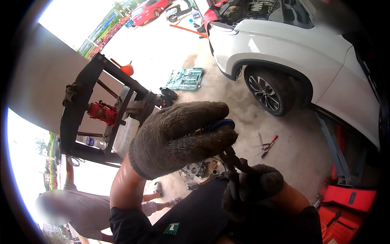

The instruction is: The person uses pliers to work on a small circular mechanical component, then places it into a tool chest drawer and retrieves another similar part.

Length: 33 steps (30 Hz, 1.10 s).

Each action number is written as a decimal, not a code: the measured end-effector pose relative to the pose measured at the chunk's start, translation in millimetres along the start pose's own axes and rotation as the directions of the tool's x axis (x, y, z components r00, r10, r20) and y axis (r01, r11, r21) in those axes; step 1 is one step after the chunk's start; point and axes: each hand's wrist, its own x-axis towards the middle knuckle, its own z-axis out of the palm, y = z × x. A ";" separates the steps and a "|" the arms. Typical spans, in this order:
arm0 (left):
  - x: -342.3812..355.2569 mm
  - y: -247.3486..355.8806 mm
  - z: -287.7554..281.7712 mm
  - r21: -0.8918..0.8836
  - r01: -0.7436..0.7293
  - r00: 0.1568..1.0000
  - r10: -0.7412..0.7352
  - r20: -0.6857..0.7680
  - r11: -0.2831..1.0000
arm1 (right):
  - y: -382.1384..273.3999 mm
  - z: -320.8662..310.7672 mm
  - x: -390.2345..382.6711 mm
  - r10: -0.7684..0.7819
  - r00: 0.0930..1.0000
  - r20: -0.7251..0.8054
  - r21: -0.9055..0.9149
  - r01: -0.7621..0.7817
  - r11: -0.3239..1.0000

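Observation:
My left hand [183, 136], in a dirty dark knit glove, reaches across the middle with its fingers closed. A blue-edged piece [223, 123] shows between the fingers; the rest of it is hidden. Below and to the right, my right hand [262, 183], also gloved, curls around a dark metal part [234, 164] with several jointed or bent sections. That part runs up to the fingertips of my left hand. I cannot make out its kind, nor whether it joins the blue-edged piece. Beneath my hands, a grey metal housing [194, 170] lies on the floor.
A dark shop press frame [97, 65] with a red jack [103, 113] stands at left; a person [91, 207] is beyond it. An open green socket set [185, 79] and several hand tools [268, 146] lie on the floor. A white car [284, 53] and red toolbox [349, 198] are at right.

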 end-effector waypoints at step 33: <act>5.4 -5.4 18.7 -0.086 0.150 0.986 -0.143 0.084 0.985 | -25.3 5.7 5.0 0.012 0.977 -0.215 -0.097 -0.034 0.995</act>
